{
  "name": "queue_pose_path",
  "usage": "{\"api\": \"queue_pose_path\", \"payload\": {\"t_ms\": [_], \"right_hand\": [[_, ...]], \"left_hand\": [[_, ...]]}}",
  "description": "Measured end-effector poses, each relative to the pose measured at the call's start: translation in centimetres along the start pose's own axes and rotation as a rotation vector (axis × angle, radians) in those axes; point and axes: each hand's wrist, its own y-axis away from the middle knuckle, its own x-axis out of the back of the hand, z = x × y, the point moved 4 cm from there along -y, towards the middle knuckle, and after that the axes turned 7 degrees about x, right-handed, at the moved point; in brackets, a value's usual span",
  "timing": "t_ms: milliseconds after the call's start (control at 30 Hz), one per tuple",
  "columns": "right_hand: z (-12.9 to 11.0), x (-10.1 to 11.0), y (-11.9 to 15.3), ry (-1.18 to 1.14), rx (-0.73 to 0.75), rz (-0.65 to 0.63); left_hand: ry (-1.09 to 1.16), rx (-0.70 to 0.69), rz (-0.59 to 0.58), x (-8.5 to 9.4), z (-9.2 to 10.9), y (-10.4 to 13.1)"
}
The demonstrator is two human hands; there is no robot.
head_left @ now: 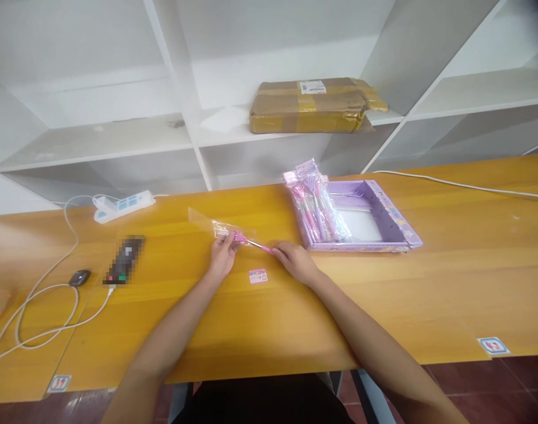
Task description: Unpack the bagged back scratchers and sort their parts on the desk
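A pink back scratcher [255, 244] with a metal shaft spans the gap between my two hands, above the table. Its claw-shaped head lies at the fingers of my left hand [223, 256], which pinches it along with a clear plastic bag [202, 220]. The bag stretches away to the upper left, and how far the head sits inside it is hard to see. My right hand [295, 261] grips the end of the pink handle, its fingers closed. On the table just below them lies a small pink printed card [258, 276].
A purple display box [395, 221] stands to the right, with several bagged back scratchers [315, 209] lying over its left side. At left are a phone [125, 259], a white cable and a power strip [125, 206]. A taped carton [308, 106] sits on the shelf behind.
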Motion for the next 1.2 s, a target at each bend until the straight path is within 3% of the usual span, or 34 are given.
{"api": "queue_pose_path", "payload": {"t_ms": [267,400,567,733,967,1100,1200], "right_hand": [[-0.5,-2.6,0.1,-0.27,-0.069,0.107],[0.2,-3.0,0.4,-0.518,-0.175,0.146],[1.2,-1.7,0.1,-0.797,-0.239,0.128],[1.0,-1.7,0.0,-0.813,-0.236,0.113],[-0.6,-2.8,0.3,-0.609,-0.099,0.277],[-1.5,-2.9,0.7,-0.554,-0.021,0.225],[-1.7,-2.3,0.8,-0.457,0.132,0.164]], "left_hand": [[-0.168,0.134,-0.124,-2.1,-2.2,2.7],[-0.108,0.067,-0.055,-1.7,-1.6,2.3],[-0.023,0.017,0.015,-0.6,-0.5,1.0],[-0.035,0.059,-0.027,-0.7,-0.5,1.2],[-0.116,0.215,-0.192,-2.9,-3.2,3.6],[-0.108,0.223,-0.203,-3.2,-3.5,4.0],[-0.095,0.197,-0.188,-2.8,-2.8,3.5]]}}
